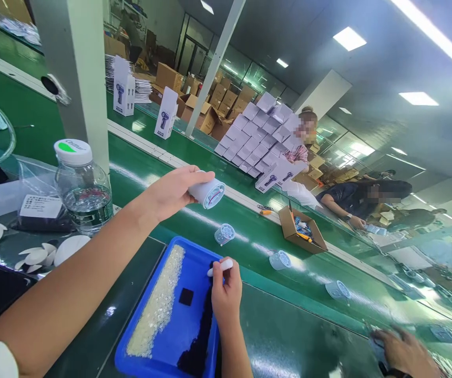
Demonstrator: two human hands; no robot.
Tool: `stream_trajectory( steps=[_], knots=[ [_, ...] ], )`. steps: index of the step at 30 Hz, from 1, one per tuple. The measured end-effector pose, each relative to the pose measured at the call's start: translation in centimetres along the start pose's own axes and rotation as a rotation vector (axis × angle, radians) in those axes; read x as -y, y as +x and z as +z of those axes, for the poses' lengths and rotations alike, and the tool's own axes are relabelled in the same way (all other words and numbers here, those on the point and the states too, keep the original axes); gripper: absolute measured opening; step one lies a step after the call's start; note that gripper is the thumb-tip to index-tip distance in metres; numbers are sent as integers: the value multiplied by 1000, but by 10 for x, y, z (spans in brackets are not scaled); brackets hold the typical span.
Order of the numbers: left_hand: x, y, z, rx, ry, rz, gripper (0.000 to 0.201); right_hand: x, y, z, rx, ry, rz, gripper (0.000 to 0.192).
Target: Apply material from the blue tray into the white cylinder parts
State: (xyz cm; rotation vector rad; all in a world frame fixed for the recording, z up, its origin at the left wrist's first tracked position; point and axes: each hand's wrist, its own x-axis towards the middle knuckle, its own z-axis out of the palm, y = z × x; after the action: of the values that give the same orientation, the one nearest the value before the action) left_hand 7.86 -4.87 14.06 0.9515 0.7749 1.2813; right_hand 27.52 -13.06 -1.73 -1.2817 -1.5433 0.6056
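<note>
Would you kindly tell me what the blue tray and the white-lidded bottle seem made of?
The blue tray looks like smooth, semi-gloss plastic: evenly coloured, with a rounded, moulded rim. The white-lidded bottle seems glossy clear plastic, being see-through with highlights, though possibly glass.

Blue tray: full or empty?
Neither; the tray is part-filled: pale bits along one side, black bits along the other, a black square on bare blue between.

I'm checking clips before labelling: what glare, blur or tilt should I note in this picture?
Head view, glare: the long ceiling light is blown out, and white streaks cross the green conveyor belt; head view, blur: the co-worker's hand at lower right looks somewhat smeared, while the blue tray reads fairly sharp; head view, tilt: the green conveyor belt slants down to the right.
</note>
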Motion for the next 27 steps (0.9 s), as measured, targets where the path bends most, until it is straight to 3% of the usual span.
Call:
stream_trajectory(
  steps=[4, 9, 14, 16, 20, 22, 27],
  knots=[
    [0, -2, 4, -9, 30, -26, 27, 3, -1, -1, 87, -12, -33, 10],
    [8, 1, 9, -23, 80, -47, 30, 17, -9, -5, 39, 61, -99, 10],
    [36, 12, 13, -68, 192, -95, 37, 29, -14, -1, 318, 3, -149, 14],
    [48, 15, 14, -40, 239, -109, 39, 28, -14, 1, 237, 90, -113, 9],
    [61, 17, 17, -10, 334, -136, 41, 22, -8, -2, -165, 380, -80, 9],
    [63, 17, 19, 10, 375, -153, 41, 21, -5, -5, -286, 478, -60, 9],
    [60, 14, 25, 94, 468, -161, 41, 26, -1, -9, -339, 525, -16, 13]
  ],
)
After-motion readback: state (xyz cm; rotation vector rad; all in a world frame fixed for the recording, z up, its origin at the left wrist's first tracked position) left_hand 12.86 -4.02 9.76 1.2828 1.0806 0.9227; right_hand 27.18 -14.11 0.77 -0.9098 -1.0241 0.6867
